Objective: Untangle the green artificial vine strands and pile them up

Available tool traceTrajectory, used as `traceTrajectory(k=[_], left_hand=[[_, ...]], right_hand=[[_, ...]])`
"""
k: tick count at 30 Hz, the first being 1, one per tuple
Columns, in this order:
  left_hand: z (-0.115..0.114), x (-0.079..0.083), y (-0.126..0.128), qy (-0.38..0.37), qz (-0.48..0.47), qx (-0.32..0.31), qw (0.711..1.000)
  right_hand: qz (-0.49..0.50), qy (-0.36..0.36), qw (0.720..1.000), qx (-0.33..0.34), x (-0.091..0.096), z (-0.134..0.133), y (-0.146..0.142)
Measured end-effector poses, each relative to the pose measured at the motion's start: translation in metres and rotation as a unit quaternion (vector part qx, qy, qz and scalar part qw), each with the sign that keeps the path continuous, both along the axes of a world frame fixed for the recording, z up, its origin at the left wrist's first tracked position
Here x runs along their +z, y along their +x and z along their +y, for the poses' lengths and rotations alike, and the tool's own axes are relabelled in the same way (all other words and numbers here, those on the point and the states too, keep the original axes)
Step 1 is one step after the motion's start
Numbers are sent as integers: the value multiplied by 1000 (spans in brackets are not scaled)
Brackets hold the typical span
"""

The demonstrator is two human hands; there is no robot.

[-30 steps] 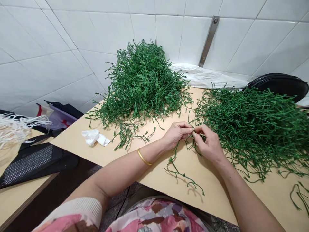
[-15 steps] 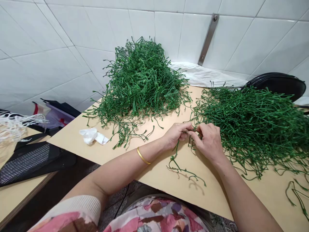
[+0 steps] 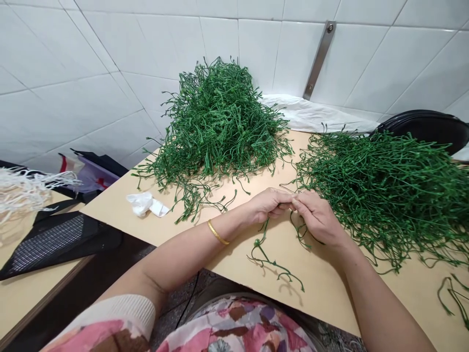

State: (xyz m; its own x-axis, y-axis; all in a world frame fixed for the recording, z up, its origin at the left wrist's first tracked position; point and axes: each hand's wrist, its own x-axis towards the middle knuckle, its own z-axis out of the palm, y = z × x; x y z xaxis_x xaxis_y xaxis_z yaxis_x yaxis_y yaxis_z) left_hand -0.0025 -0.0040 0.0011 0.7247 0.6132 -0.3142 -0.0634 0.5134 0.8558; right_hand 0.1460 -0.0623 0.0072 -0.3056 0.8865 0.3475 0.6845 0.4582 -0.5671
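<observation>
the left hand (image 3: pixel 270 204) and right hand (image 3: pixel 317 215) meet fingertip to fingertip just over the table (image 3: pixel 234 264). the left fingers curl closed around a green sprig (image 3: pixel 273 263), whose branched end drops below the hand toward the table edge. the right fingers bend inward with the thumb against the left fingertips; whether they grip a stem cannot be told, as the hands hide that spot. a second strand (image 3: pixel 300 232) hangs below the right hand, between it and the sprig.

beyond the hands, a tall green pile (image 3: pixel 220 122) rises near the tiled wall (image 3: pixel 146 39), and a wider heap (image 3: pixel 388 190) spreads to the right, just beside the right hand. a tissue (image 3: pixel 146 204) lies left of the tall pile. a bracelet (image 3: pixel 218 233) circles the left wrist.
</observation>
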Motion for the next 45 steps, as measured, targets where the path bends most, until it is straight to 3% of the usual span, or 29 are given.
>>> traceTrajectory(k=[4,7,10,12,14,17,20,26,32,36,38,45], left_hand=[[2,-2,0,-19,-44,-21,999],[7,-5,1,-28,-58,-26,998],[9,-8,2,-37,-44,-5,998],[8,-8,3,-33,-34,7,999],[6,-8,3,-19,-29,11,999],[4,-8,4,6,-26,32,999],[1,-9,5,19,-19,49,998],[-6,-8,11,33,-26,83,996],[-3,-3,11,25,-7,115,993],[1,-1,5,109,39,127,985],[4,1,3,180,57,112,976],[10,15,-7,330,150,-62,930]], right_hand=[[262,-42,964,4,3,-1,4],[335,56,935,-103,3,0,8],[240,177,930,-217,2,0,10],[147,225,939,-213,0,0,7],[68,242,954,-161,-3,0,2],[-2,203,976,-74,-10,3,-8],[20,158,987,-35,-15,7,-14],[46,108,989,-93,-12,8,-14],[-109,112,984,-88,-9,6,-12],[-163,101,973,-129,-11,6,-11],[-170,94,971,-139,-11,6,-10],[-259,53,958,-111,-2,-1,-8]])
